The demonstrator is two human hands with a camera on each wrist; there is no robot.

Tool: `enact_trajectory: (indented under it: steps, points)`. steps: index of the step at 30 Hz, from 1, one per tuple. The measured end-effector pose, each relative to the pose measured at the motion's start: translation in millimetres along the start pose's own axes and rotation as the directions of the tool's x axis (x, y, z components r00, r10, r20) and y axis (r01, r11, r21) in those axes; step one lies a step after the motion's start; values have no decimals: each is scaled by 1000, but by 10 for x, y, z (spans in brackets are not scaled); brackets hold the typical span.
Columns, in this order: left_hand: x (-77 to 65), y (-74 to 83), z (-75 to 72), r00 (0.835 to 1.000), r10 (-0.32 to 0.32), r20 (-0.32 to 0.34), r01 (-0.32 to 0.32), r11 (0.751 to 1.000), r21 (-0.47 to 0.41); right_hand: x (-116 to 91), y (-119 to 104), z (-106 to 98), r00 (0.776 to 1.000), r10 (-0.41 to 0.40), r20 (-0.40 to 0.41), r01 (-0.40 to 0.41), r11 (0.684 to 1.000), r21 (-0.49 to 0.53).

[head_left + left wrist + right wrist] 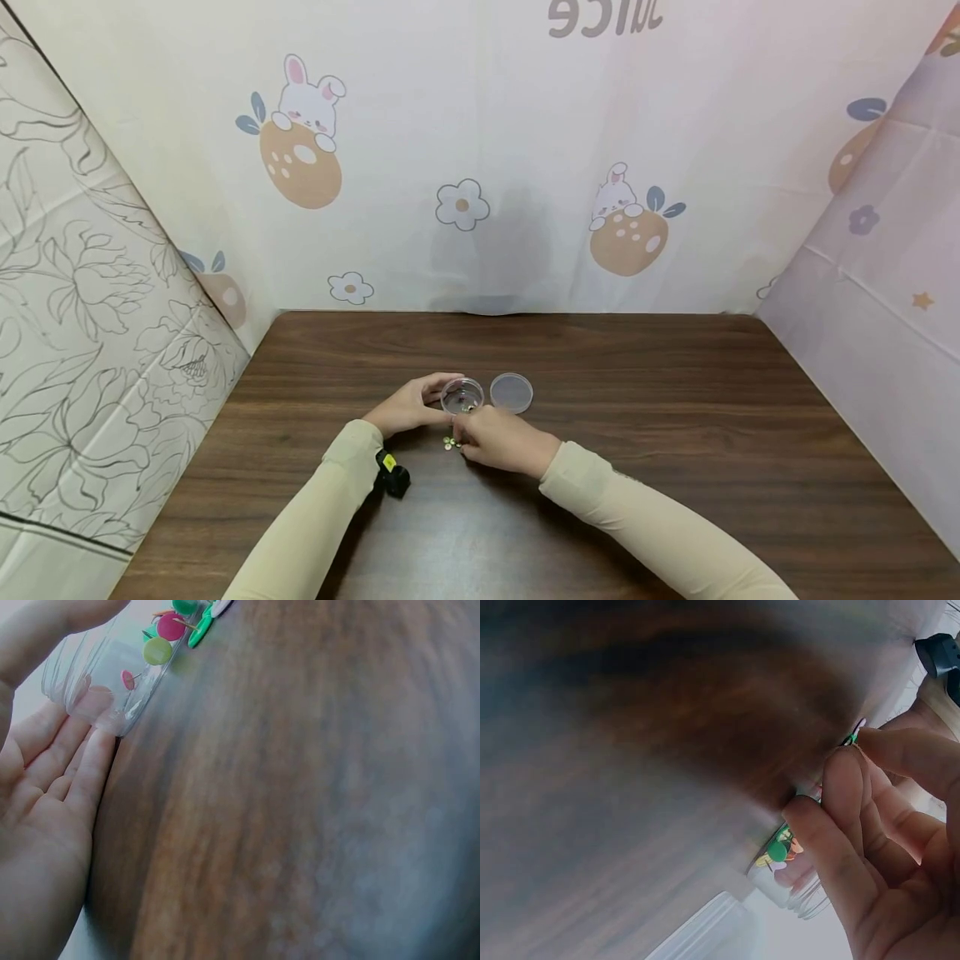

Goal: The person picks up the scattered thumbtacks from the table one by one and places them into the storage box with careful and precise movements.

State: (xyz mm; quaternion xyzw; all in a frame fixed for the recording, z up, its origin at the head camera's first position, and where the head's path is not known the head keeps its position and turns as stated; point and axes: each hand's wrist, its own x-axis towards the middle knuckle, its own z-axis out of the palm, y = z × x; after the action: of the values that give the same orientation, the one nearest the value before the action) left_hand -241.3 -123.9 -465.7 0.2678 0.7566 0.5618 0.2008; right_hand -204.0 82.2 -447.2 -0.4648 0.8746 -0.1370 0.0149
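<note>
My left hand (408,407) holds a clear round plastic jar (453,397) on the table, thumb on the near side and fingers round the far side. Inside the jar lie several coloured thumbtacks (157,651), pink, green and yellow among them. Just in front of it, a small group of thumbtacks (448,444) lies on the wood. There my right hand (506,437) reaches down with bent fingers. In the right wrist view its thumb and forefinger pinch at a green thumbtack (849,740), mostly hidden by the fingertips.
A clear round lid (512,393) lies flat right of the jar. The black wrist camera (393,477) sticks out below the left wrist. Brown wooden table (675,400) extends to both sides, with a printed curtain (405,125) behind it.
</note>
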Motion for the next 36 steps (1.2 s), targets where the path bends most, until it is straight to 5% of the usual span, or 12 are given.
enact_trajectory:
  steps: [12,22,36]
  points:
    - [3,-7,0,1000,8,-8,-8,1000,6,-17,4,40,999,-24,-42,22,999,-35]
    - [90,-290,-10,999,-19,-34,19,1000,-8,-38,-1,8,1000,-19,-2,19,1000,-2]
    - [73,-246,8,997,-42,-64,42,999,4,-65,40,7,999,26,42,-30,995,99]
